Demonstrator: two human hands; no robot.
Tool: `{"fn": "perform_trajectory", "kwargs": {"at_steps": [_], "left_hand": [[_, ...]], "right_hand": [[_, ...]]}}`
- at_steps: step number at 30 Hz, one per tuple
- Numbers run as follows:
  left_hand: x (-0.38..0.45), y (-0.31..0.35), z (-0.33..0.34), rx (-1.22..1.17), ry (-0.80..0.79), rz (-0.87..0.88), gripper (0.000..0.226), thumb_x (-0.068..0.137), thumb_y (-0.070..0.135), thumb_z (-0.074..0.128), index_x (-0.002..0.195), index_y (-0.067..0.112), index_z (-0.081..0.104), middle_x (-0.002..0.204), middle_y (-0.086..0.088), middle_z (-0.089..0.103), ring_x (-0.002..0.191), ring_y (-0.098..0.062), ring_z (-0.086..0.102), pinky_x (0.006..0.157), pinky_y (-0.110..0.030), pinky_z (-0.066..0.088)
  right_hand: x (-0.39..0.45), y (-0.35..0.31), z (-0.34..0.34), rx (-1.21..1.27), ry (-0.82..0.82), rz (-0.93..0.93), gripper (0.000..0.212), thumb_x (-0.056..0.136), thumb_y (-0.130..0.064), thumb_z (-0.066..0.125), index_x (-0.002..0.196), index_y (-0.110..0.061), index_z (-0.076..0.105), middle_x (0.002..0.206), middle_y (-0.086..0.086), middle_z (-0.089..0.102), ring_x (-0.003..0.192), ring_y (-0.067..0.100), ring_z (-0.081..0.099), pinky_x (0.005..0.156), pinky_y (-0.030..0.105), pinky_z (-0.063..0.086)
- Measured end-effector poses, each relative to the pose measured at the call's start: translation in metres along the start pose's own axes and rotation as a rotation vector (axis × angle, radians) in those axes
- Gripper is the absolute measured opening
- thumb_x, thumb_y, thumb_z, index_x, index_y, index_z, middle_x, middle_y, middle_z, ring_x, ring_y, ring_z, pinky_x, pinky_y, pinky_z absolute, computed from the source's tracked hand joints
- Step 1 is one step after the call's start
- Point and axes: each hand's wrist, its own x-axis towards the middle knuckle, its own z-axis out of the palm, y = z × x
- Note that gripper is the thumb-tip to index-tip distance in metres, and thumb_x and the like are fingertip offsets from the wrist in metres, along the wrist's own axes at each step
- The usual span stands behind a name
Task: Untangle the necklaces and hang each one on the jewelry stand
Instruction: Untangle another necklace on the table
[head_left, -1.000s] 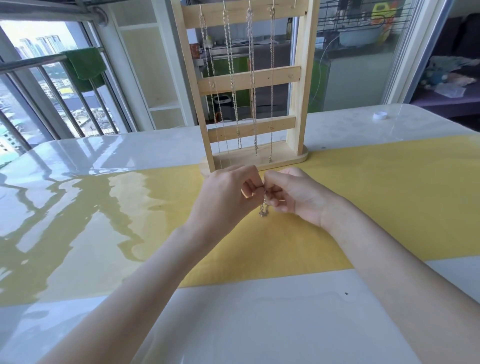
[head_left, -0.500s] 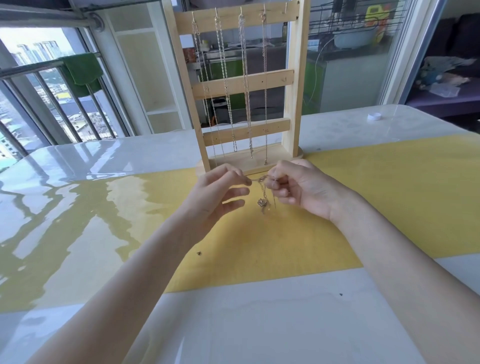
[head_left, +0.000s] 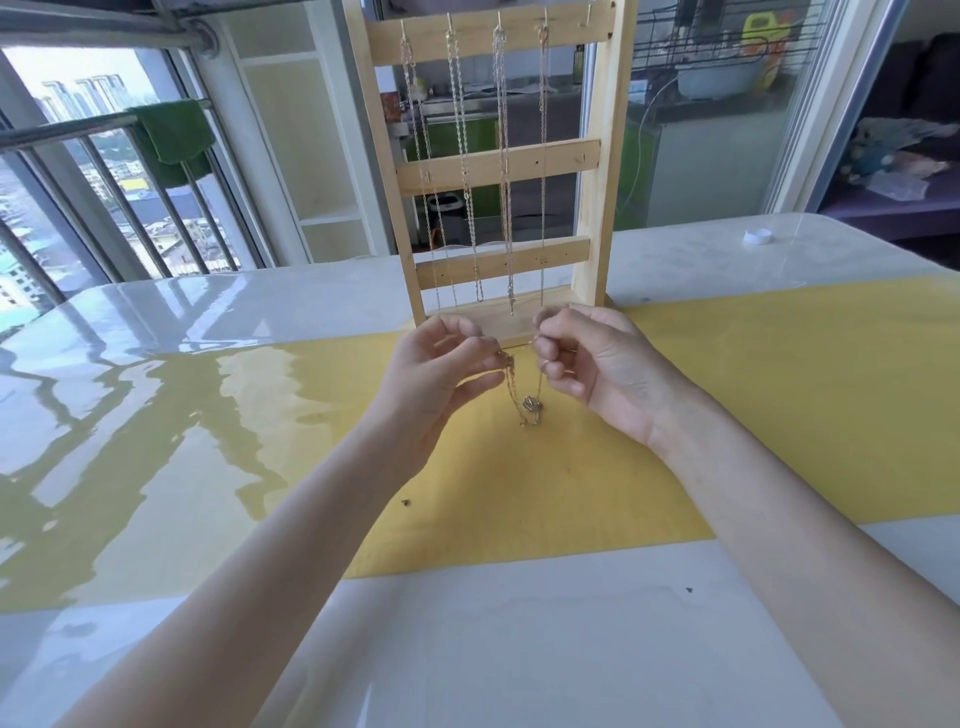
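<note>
A thin silver necklace (head_left: 525, 401) hangs in a loop between my two hands, its small knotted tangle at the bottom just above the yellow mat. My left hand (head_left: 441, 371) pinches one side of the chain near the top. My right hand (head_left: 592, 364) pinches the other side with curled fingers. Directly behind my hands stands the wooden jewelry stand (head_left: 597, 171) with several chains (head_left: 462, 171) hanging from hooks on its top bar; the rightmost hook is bare.
A yellow mat (head_left: 779, 395) runs across the glossy white table (head_left: 519, 649). A small white cap (head_left: 757, 237) lies at the far right. Balcony railing with a green cloth (head_left: 174, 135) is at the left; glass doors stand behind.
My hands have drawn apart and lifted slightly, stretching the necklace from a bunched clump into a hanging loop. The view has shifted closer to the stand.
</note>
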Motion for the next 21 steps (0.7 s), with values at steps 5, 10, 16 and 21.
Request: {"fn": "perform_trajectory", "kwargs": {"at_steps": [5, 10, 16, 21], "left_hand": [[0.0023, 0.0046, -0.0027, 0.096, 0.038, 0.091, 0.020, 0.088, -0.004, 0.059, 0.080, 0.013, 0.051, 0.079, -0.003, 0.059, 0.074, -0.013, 0.062, 0.072, -0.022, 0.055], [0.0015, 0.0060, -0.0003, 0.166, 0.042, 0.135, 0.019, 0.086, -0.006, 0.061, 0.080, 0.010, 0.052, 0.080, -0.007, 0.057, 0.074, -0.016, 0.063, 0.070, -0.021, 0.054], [0.0011, 0.0037, -0.0001, 0.225, 0.042, 0.121, 0.016, 0.085, -0.004, 0.063, 0.082, 0.009, 0.054, 0.077, -0.006, 0.058, 0.070, -0.014, 0.063, 0.070, -0.020, 0.055], [0.0006, 0.0000, 0.0001, 0.164, -0.001, 0.012, 0.017, 0.081, -0.001, 0.068, 0.086, 0.010, 0.056, 0.079, -0.003, 0.060, 0.070, -0.011, 0.065, 0.076, -0.021, 0.055]], "right_hand": [[-0.0027, -0.0008, -0.0022, -0.331, -0.007, -0.012, 0.021, 0.083, -0.012, 0.068, 0.101, 0.000, 0.067, 0.051, -0.006, 0.043, 0.044, 0.007, 0.035, 0.038, 0.015, 0.022], [-0.0018, -0.0004, 0.0020, -0.471, 0.018, -0.065, 0.017, 0.080, -0.012, 0.072, 0.094, -0.003, 0.072, 0.045, -0.009, 0.040, 0.040, 0.006, 0.027, 0.040, 0.016, 0.021], [-0.0020, -0.0003, 0.0029, -0.444, 0.016, -0.056, 0.008, 0.084, -0.006, 0.067, 0.077, -0.011, 0.066, 0.046, -0.007, 0.042, 0.041, 0.006, 0.030, 0.038, 0.015, 0.021], [-0.0017, 0.0030, 0.0040, -0.369, -0.035, 0.003, 0.023, 0.089, -0.004, 0.058, 0.070, -0.016, 0.052, 0.050, -0.006, 0.035, 0.046, 0.009, 0.034, 0.040, 0.018, 0.019]]}}
